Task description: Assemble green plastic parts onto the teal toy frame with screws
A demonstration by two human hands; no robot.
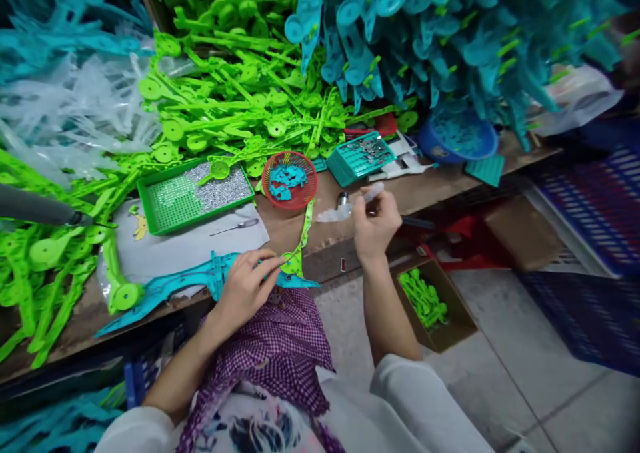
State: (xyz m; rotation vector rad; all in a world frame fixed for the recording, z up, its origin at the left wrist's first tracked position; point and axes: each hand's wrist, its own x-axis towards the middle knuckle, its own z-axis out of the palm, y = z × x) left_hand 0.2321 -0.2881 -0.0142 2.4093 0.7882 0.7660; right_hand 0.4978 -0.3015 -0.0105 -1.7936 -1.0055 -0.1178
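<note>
My left hand [253,278] lies over a long teal plastic part [173,285] at the table's front edge, fingers closed on it. A bright green arm-shaped piece [303,233] sticks up from the teal part beside my fingertips. To the right, my right hand [376,223] is closed around a whitish translucent piece [373,192], whose kind I cannot make out. Just left of that hand are a small metal cylinder [343,200] and a whitish scrap [334,216]. A thin screwdriver [245,224] rests on a white sheet [195,240].
Behind are a green tray [200,221] of small metal pieces, a red basket [315,185] of teal bits, stacked teal trays [345,173] and a blue bowl [440,152]. Green parts [240,113] and teal parts [430,46] pile high. A cardboard box [453,330] stands below right.
</note>
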